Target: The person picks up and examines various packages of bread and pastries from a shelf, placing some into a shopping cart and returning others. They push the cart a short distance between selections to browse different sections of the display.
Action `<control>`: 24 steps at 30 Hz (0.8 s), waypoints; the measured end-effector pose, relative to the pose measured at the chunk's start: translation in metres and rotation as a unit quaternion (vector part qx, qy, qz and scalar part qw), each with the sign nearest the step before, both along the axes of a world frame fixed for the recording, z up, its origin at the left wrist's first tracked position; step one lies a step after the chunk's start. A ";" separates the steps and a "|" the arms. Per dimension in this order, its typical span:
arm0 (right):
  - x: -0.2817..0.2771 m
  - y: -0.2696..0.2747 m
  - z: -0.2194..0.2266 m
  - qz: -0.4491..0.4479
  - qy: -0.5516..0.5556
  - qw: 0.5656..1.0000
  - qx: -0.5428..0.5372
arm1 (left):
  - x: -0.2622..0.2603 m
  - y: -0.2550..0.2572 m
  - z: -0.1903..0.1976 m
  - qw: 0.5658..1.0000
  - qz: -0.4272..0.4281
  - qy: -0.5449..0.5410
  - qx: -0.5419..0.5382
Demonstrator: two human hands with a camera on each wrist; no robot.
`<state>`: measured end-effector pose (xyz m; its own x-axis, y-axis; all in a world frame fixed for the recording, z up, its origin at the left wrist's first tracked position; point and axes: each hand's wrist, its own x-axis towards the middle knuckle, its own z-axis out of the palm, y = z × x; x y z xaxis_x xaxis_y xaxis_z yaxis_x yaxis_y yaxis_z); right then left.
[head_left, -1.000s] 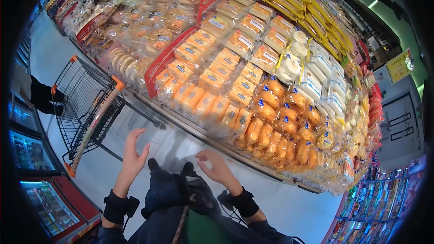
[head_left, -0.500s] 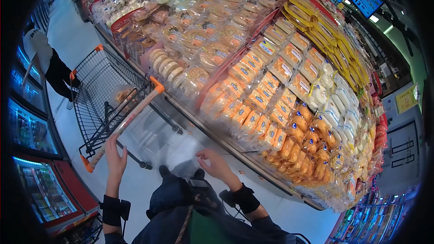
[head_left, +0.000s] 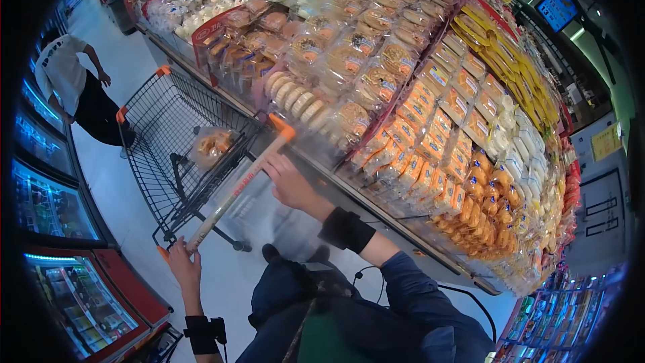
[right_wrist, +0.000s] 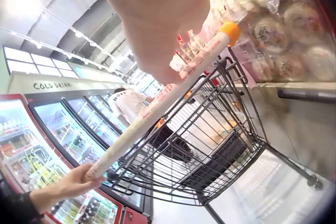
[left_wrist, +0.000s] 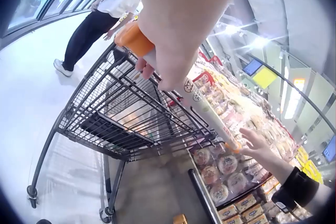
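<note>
A wire shopping cart (head_left: 151, 128) stands ahead and to the left, its pale handle (head_left: 232, 195) capped in orange at both ends. My left hand (head_left: 185, 265) grips the handle near its left end, fingers curled round the bar in the left wrist view. Close to the right end, my right hand (head_left: 293, 185) is at the bar; its fingers (left_wrist: 253, 139) look fairly straight in the left wrist view. The right wrist view hides most of those fingers behind the hand. A clear bag of orange-brown food (head_left: 213, 146) lies in the cart.
A long display (head_left: 376, 208) of packaged breads and cakes runs along the right, close beside the cart. Lit drink coolers (head_left: 74, 296) line the left. Beyond the cart's front left corner, a person (head_left: 80, 87) in a white top is in the aisle.
Both hands have come to the cart handle: the left first reached its left end, then the right crossed leftward to its right end. The cart now appears nearer, and the person shows more fully.
</note>
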<state>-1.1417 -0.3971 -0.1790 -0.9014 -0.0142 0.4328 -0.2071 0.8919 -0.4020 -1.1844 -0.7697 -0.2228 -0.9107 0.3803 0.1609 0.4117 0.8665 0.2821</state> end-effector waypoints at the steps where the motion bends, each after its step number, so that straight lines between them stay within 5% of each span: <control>1: -0.014 0.001 -0.003 -0.009 0.007 0.998 0.055 | -0.003 0.000 0.003 0.999 0.000 -0.034 -0.021; 5: -0.056 0.021 -0.043 -0.018 -0.022 0.993 0.113 | -0.010 0.007 0.011 0.994 0.023 -0.103 -0.027; 12: -0.092 0.044 -0.033 -0.019 -0.174 0.961 0.212 | -0.040 0.017 0.025 0.967 -0.009 -0.237 -0.097; 24: -0.082 0.002 -0.038 0.017 -0.253 0.941 0.223 | -0.046 -0.028 0.022 0.963 -0.032 -0.244 -0.108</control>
